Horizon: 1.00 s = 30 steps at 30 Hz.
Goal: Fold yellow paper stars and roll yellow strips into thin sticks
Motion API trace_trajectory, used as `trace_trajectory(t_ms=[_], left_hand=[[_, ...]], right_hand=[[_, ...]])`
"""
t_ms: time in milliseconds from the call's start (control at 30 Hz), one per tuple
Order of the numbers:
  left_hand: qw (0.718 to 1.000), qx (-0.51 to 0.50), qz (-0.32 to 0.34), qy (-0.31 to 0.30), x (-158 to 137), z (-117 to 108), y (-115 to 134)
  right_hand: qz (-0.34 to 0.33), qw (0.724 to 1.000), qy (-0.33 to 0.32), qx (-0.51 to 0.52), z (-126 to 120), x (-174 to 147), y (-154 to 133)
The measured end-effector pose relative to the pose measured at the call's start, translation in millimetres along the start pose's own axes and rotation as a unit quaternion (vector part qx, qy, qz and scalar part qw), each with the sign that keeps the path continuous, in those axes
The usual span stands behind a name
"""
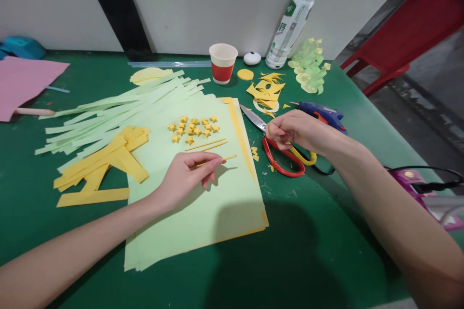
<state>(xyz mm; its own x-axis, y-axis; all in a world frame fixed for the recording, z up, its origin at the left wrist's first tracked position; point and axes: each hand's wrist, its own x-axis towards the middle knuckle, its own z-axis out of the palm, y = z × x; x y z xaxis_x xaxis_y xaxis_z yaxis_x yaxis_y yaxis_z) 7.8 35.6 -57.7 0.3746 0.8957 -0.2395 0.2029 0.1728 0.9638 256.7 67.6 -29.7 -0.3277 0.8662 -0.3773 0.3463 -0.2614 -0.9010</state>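
Note:
My left hand (pixel 194 174) pinches a thin yellow paper stick (pixel 229 157) between thumb and fingers, above a stack of pale green paper sheets (pixel 174 236). Two more yellow paper sticks (pixel 205 145) lie just beyond it, below a group of small folded yellow paper stars (pixel 195 129). My right hand (pixel 290 128) is closed with curled fingers over red-handled scissors (pixel 282 158); whether anything is between its fingertips is hidden. A yellow-handled tool (pixel 308 157) lies partly under that hand.
Yellow paper strips (pixel 105 164) and light green strips (pixel 119 106) lie left. Behind are a paper cup (pixel 222 63), a bottle (pixel 292 21) and yellow scraps (pixel 267 91). A blue glue gun (pixel 322 115) sits beyond my right wrist; a corded purple item (pixel 409 188) is at right.

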Motion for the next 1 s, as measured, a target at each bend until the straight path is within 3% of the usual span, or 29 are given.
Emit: trace_trajectory(t_ms=[433, 667, 1000], left_hand=[[1.0, -0.006, -0.003, 0.003, 1, 2, 0], [1.0, -0.001, -0.001, 0.0, 1, 1, 0], [1.0, 0.0, 0.001, 0.002, 1, 1, 1]], right_hand=[[0.014, 1.0, -0.021, 0.012, -3, -1, 3], [0.053, 0.998, -0.027, 0.006, 0, -1, 2], [0.06, 0.998, 0.002, 0.023, 3, -1, -3]])
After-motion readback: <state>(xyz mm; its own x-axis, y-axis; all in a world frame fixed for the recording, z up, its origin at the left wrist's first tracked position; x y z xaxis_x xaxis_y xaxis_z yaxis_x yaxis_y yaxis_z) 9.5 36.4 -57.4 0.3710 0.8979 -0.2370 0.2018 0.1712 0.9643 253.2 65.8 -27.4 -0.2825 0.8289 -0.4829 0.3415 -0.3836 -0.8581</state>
